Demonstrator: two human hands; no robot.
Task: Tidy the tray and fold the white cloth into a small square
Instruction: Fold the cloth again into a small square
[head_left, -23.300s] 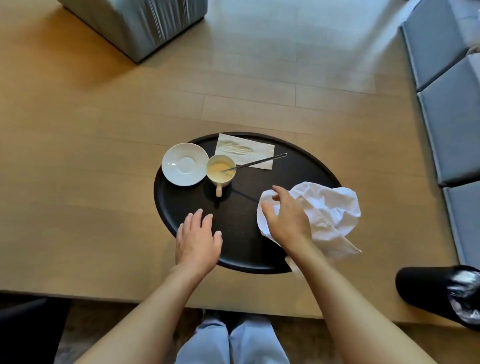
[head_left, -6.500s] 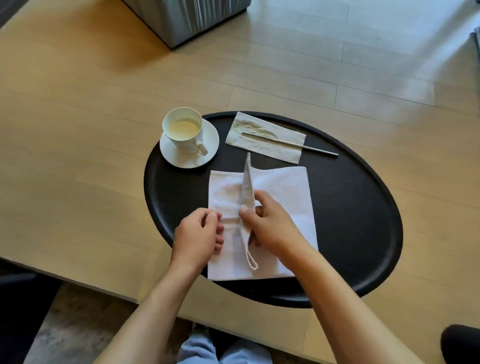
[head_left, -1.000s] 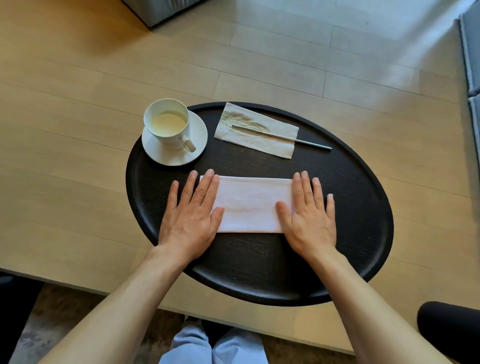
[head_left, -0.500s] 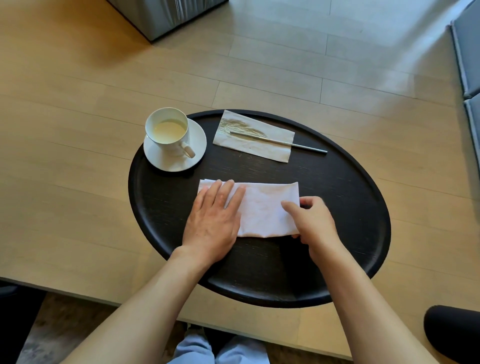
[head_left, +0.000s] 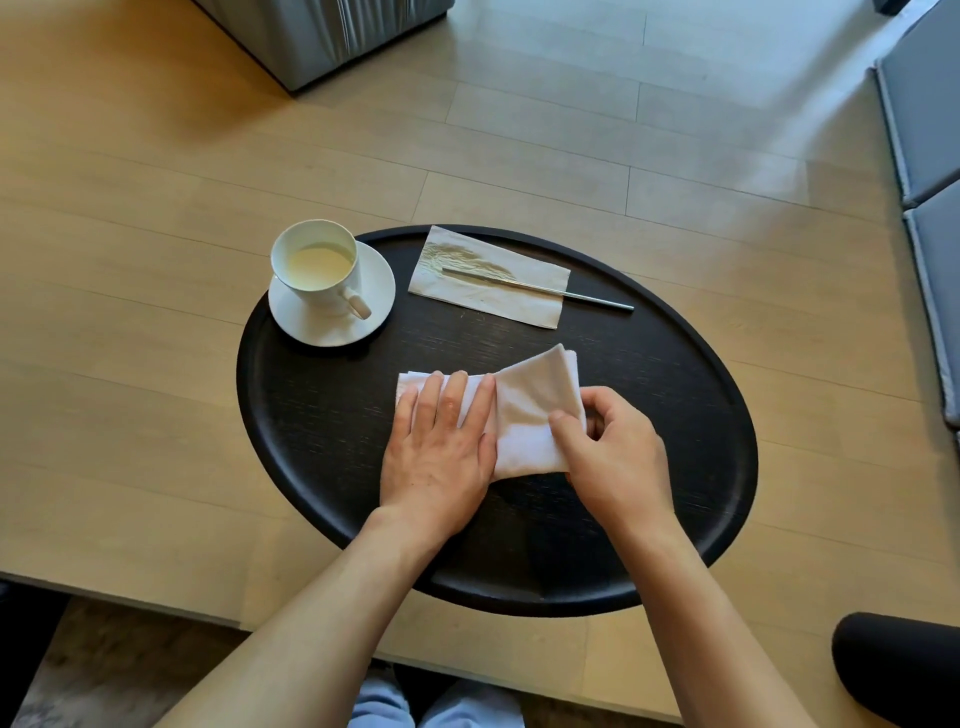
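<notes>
The white cloth (head_left: 530, 415), folded into a narrow strip, lies in the middle of the black oval tray (head_left: 701, 415). My left hand (head_left: 441, 452) rests flat on the strip's left half, fingers spread. My right hand (head_left: 608, 457) pinches the strip's right end, which is raised off the tray and tilted leftward. At the tray's far left a white cup (head_left: 317, 270) with pale liquid stands on a white saucer (head_left: 374, 312). A paper napkin (head_left: 488, 291) lies at the far edge with a thin metal stirrer (head_left: 571, 294) across it.
The tray sits on a light wooden table (head_left: 130, 312) whose near edge runs along the bottom. A grey upholstered block (head_left: 322, 36) stands at the far side. Grey cushions (head_left: 930, 130) line the right. A black rounded object (head_left: 898, 670) is at the bottom right.
My left hand has stayed flat on the left half of the strip. My right hand has gripped the strip's right end and lifted it up and leftward.
</notes>
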